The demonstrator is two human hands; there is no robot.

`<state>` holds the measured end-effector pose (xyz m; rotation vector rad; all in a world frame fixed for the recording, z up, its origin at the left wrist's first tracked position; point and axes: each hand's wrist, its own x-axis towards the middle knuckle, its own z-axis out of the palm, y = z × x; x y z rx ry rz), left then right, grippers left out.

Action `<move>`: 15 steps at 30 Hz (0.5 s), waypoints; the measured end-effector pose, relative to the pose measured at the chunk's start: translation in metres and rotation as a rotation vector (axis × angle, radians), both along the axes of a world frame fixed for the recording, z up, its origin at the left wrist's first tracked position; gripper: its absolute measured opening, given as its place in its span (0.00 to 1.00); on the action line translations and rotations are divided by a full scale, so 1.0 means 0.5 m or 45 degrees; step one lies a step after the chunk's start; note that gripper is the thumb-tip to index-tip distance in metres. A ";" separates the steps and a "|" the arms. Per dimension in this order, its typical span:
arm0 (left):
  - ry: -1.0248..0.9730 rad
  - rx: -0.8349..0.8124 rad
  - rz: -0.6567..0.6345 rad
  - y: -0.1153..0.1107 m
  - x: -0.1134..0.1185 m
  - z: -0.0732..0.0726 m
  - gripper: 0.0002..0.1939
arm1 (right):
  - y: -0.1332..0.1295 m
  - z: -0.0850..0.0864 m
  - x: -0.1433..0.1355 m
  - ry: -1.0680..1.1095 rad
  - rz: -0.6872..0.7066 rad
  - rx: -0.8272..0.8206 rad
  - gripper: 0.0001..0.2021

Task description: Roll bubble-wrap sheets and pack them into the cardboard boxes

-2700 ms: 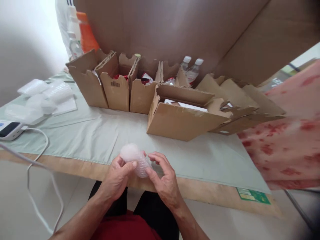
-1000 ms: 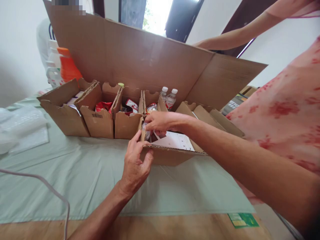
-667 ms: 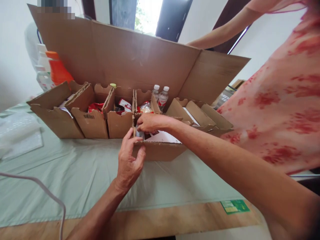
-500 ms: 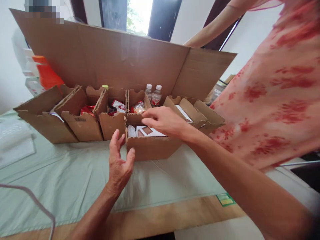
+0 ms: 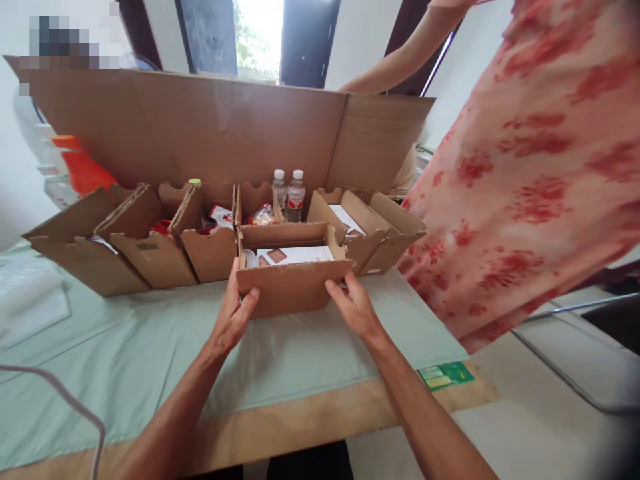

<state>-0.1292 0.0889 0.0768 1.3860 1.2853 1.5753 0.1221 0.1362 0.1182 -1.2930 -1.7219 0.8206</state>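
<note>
Brown open-topped cardboard box (image 5: 290,290) is held between left hand (image 5: 231,319) and right hand (image 5: 356,310) — white rectangular package (image 5: 305,255) inside, two clear white-capped bottles (image 5: 295,200) beyond them.

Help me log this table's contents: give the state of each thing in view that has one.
Front box: open, holding things
Left hand: gripping its left end
Right hand: gripping its right end
Boxes behind: open
Clear bottles: capped, upright
Orange bottle: capped
Cardboard panel: standing
</note>
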 end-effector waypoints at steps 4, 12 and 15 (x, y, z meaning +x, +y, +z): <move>0.041 0.014 0.020 -0.086 0.009 0.014 0.41 | -0.098 0.019 0.003 -0.036 -0.127 0.074 0.21; 0.066 0.283 0.473 -0.182 -0.139 0.165 0.28 | -0.140 0.186 -0.148 0.098 0.174 0.309 0.22; 0.077 0.378 0.300 -0.137 -0.068 0.204 0.30 | -0.123 0.226 -0.090 0.105 0.027 0.422 0.19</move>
